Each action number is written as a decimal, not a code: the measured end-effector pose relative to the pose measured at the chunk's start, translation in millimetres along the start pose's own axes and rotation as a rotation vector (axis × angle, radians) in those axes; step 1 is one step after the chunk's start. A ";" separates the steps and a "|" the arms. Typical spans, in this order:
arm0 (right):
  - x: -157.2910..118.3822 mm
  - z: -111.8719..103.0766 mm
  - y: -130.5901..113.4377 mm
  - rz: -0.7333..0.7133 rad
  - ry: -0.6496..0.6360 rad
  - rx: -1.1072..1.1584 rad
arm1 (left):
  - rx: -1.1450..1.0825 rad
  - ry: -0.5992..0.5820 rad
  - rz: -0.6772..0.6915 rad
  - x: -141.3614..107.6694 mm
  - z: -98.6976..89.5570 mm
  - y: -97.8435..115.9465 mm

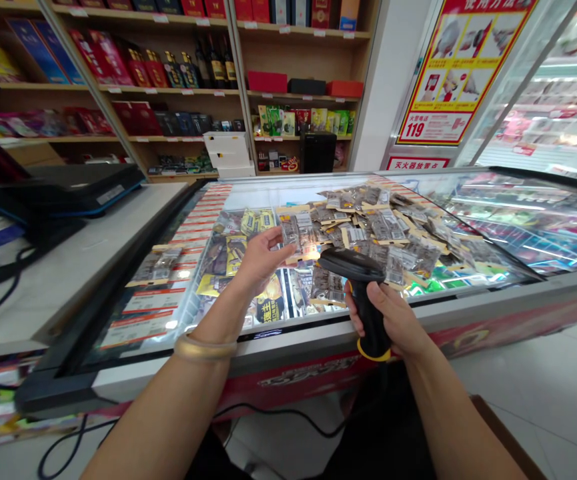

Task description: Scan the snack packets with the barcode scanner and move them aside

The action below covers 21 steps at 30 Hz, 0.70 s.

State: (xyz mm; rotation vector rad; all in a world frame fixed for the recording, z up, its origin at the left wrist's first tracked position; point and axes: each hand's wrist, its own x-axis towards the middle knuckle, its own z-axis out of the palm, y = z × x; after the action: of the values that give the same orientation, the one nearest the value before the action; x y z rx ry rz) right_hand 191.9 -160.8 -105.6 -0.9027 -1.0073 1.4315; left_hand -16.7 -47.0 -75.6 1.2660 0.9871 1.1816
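Left hand [263,259] has a little clear-and-tan packet [294,230] pinched by its near edge, thumb on one side and fingertips on the other; can't tell whether the far end is touching anything. The right hand [393,315] is wrapped around the grip of a black scanner [352,265] with yellow trim, and its head is aimed left, just beside that packet. Right past the left hand, and spreading out beyond the right one, there's a big messy pile of similar packets [385,223] on the glass of a chest freezer [141,379]. A smaller bunch of packets [161,263] sits off to the left of the left hand, apart from the pile. Under the left hand, through the glass, you can see yellow packs [237,253]. There's a gold bracelet [203,348] just behind that hand, on the wrist. Down below both hands a black cable [293,410] loops along, and way out ahead of them are stocked shelves [168,90].
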 end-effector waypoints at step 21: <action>36.0 116.3 26.2 0.180 -0.198 0.144 | 0.760 0.561 -0.003 -19.1 -148.0 18.1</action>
State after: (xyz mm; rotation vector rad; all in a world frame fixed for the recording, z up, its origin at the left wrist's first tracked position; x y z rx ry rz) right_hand 70.8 -136.5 -89.7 -0.7723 -0.9718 1.7493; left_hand -167.0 -42.5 -71.8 1.5246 1.9809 1.2293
